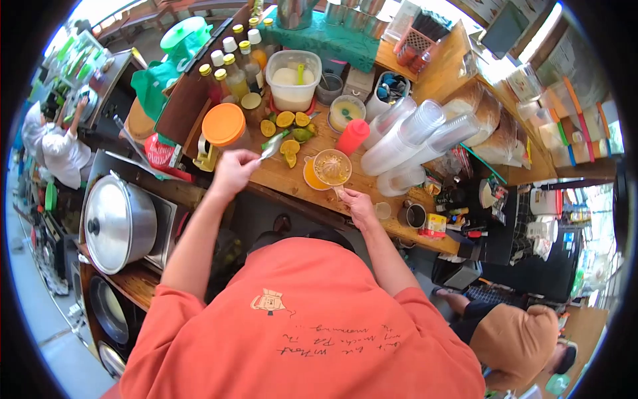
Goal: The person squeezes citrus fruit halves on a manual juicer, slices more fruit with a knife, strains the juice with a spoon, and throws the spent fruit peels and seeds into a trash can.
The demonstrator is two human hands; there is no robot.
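My left hand (pixel 235 174) pinches the end of a shiny utensil (pixel 272 144), whose broad silvery part shows green reflections. Its exact kind is too blurred to tell. My right hand (pixel 357 207) is closed on the handle of a citrus juicer (pixel 333 167) with pulp in its bowl. The juicer sits over or against a cup of orange juice (pixel 311 175), partly hidden by it. Just beyond the utensil lie squeezed orange halves (pixel 289 152) and other cut citrus with green peel (pixel 303 133). A jar with an orange lid (pixel 224 125) stands near my left hand.
Stacked plastic cups (pixel 401 143) and a red squeeze bottle (pixel 353 137) stand right of the juicer. A white tub (pixel 294 83) and several bottles (pixel 235 77) line the back. A large pot (pixel 119 223) is at left. A person in brown (pixel 518 339) is behind at right.
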